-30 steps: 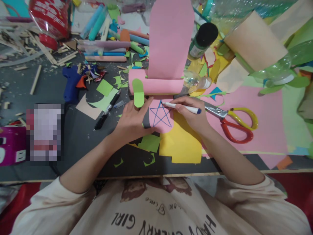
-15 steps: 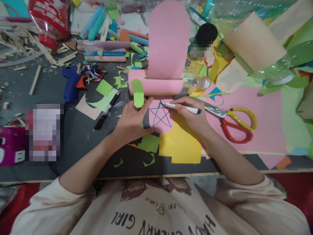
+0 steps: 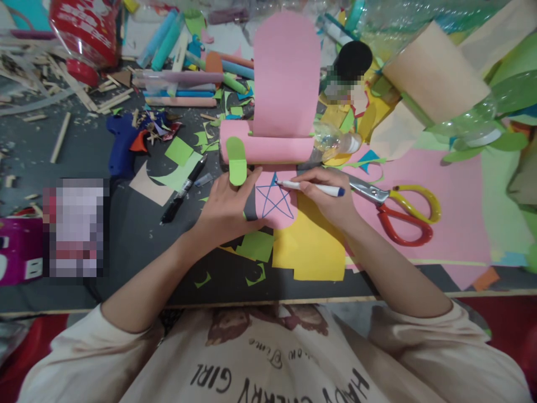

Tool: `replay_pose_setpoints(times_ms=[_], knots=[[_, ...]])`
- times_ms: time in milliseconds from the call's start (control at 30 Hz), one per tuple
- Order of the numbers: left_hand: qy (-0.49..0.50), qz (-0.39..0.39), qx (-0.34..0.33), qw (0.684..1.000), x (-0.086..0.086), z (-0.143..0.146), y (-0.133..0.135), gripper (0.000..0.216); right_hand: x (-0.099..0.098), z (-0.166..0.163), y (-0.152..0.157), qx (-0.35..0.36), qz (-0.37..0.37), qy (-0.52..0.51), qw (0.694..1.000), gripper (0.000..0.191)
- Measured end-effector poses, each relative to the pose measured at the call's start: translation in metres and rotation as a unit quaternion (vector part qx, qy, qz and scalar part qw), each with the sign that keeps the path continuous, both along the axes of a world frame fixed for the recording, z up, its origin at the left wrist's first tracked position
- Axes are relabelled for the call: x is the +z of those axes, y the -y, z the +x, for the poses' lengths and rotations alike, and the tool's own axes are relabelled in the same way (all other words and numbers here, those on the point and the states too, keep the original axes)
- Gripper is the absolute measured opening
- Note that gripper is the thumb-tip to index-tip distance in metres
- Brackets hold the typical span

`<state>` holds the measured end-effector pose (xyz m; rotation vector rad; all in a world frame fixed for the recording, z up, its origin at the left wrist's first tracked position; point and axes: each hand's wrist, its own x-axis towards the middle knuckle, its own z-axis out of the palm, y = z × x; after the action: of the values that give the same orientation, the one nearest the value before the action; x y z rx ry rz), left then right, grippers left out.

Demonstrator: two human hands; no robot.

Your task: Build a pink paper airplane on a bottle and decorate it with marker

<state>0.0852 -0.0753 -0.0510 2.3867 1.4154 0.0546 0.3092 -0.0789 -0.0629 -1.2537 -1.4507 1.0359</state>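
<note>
My right hand (image 3: 331, 202) grips a white marker (image 3: 327, 189) with a blue end, fingers closed around it and its tip at, or just above, the far point of a blue star (image 3: 274, 195); I cannot tell whether it touches. My left hand (image 3: 226, 201) grips nothing: it lies open, palm down, thumb and forefinger spread along the left edge of the pink flap (image 3: 274, 219) that bears the star. This flap lies on the near side of a pink roll (image 3: 279, 149), between my hands, with a green strip (image 3: 237, 162) hanging over the fingers of my left hand. The star's far point is filled with blue, while the other points are only outlined.

That far point is narrow, so too much sideways push could carry the ink past the line. I hold the flap from the left only; if my left hand eased off, the paper could slide or lift under the tip. The roll is round, and a nudge could rock it and drag the flap along. Part of the flap seems to overlap the yellow paper (image 3: 314, 249), whose edge beneath could make the tip skip. If the ink is wet, my fingers could smear it. The scissors (image 3: 388, 204) lie just right of my right hand, blades toward it, so a careless swing that way could knock them.
</note>
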Motion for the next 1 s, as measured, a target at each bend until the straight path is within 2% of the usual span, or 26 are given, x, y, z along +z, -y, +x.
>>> replay_pose_setpoints(times_ms=[167, 833, 1000], knots=[[0.019, 0.002, -0.003, 1.000, -0.0010, -0.0010, -0.0001, 0.095, 0.0010, -0.0012, -0.0001, -0.019, -0.009, -0.003, 1.000, 0.012], [0.003, -0.018, -0.003, 1.000, 0.0054, 0.0009, -0.0010, 0.094, 0.0014, 0.0001, -0.0007, 0.013, -0.028, -0.023, 0.999, 0.013], [0.012, -0.012, 0.001, 1.000, 0.0033, -0.0001, -0.0008, 0.095, 0.0011, 0.0000, -0.0010, -0.002, -0.015, -0.027, 1.000, 0.011]])
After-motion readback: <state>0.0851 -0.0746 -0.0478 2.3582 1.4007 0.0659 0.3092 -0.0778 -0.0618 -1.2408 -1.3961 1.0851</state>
